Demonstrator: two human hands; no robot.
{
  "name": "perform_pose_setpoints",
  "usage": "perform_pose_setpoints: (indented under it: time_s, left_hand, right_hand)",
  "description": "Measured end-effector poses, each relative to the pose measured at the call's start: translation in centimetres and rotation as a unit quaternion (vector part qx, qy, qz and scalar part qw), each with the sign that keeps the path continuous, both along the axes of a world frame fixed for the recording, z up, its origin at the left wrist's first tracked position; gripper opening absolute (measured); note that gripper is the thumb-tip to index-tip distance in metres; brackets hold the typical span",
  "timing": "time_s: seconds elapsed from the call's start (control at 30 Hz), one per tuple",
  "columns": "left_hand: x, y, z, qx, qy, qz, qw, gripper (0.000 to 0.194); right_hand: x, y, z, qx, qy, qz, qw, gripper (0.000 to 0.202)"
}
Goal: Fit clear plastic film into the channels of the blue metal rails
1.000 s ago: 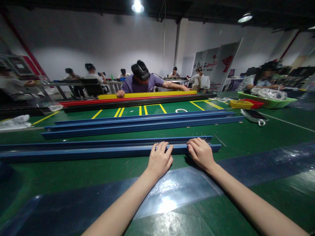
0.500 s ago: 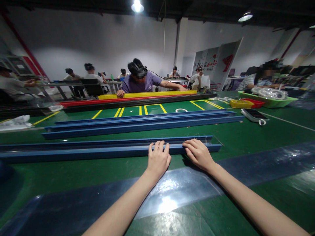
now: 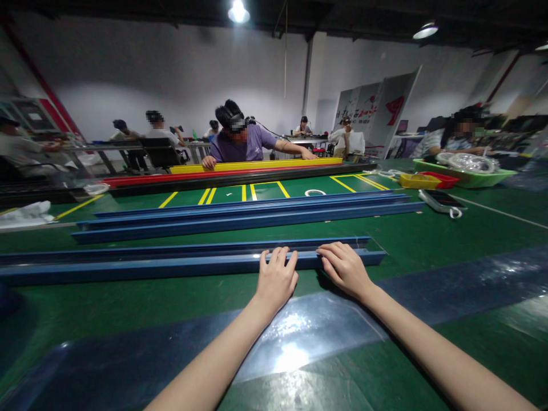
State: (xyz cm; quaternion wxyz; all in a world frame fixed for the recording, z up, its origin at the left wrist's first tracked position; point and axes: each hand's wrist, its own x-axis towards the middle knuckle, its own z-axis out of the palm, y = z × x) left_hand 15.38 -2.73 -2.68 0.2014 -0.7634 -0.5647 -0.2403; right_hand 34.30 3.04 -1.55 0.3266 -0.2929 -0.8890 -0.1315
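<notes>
A long blue U-shaped channel (image 3: 171, 269) lies across the green table in front of me, its open side up. My left hand (image 3: 276, 277) has its fingers hooked over the channel's near wall, slightly apart. A short way to the right, my right hand (image 3: 346, 268) grips the same wall near the channel's right end, fingers over the edge and thumb on the near side. Fingertips inside the channel are partly hidden. Something clear and shiny shows within the channel at its right end. Below both wrists lies a wide clear plastic strip (image 3: 312, 331).
More blue channels (image 3: 252, 220) lie beyond. Farther back, a co-worker (image 3: 244, 142) touches a yellow channel (image 3: 278, 165) beside red and black ones. At right are a phone-like device (image 3: 440, 201), a yellow tray (image 3: 419, 181) and a green basin (image 3: 488, 180). A white ring (image 3: 315, 192) lies behind.
Both my hands stay almost where they were on the blue channel; the left fingers shift very slightly. The co-worker's head and outstretched arm have moved a little to the left.
</notes>
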Motion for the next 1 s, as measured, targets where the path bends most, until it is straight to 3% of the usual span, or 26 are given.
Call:
perform_pose_setpoints:
  time_s: [0.2,0.47,0.7,1.0]
  left_hand:
    - [0.17,-0.10,0.10,0.000,0.001,0.017,1.000,0.033]
    - [0.13,-0.11,0.16,0.008,-0.011,0.076,0.997,0.030]
    - [0.00,0.04,-0.01,0.004,0.003,0.034,0.999,0.034]
    - [-0.10,0.13,0.03,0.008,-0.001,0.010,1.000,0.033]
  right_hand:
    - [0.05,0.09,-0.04,0.016,0.042,-0.048,0.998,0.022]
    - [-0.05,-0.10,0.10,-0.028,-0.013,0.015,0.999,0.023]
    - [-0.20,-0.32,0.19,-0.030,-0.034,0.050,0.998,0.025]
    - [-0.21,-0.10,0.08,-0.006,0.011,-0.009,1.000,0.021]
